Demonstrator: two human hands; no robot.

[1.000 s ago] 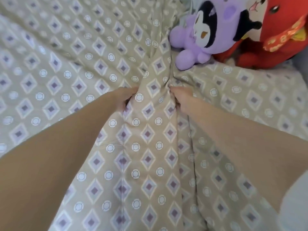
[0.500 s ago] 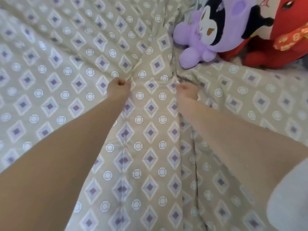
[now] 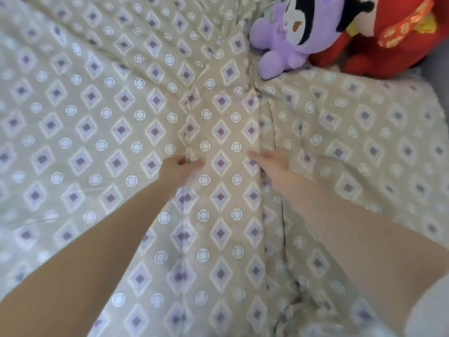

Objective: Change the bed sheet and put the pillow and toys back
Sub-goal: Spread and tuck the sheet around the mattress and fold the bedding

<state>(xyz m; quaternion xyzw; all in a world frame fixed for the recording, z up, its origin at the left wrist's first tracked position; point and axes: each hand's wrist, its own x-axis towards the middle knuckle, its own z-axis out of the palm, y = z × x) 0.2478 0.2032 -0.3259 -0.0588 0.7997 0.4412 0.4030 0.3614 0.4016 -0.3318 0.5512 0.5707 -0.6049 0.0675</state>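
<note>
Pinching the sheet (image 3: 97, 122), the left hand (image 3: 178, 170) grasps a fold in its fingers; the right hand (image 3: 272, 166) rests flat nearby, fingers released. A purple toy (image 3: 284, 47) touches a red toy (image 3: 393, 52).

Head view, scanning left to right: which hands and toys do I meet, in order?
Left hand, pinching the bed sheet → right hand, flat on it → red plush toy. The purple plush toy shares the right hand's span, farther up, so it is left out.
</note>
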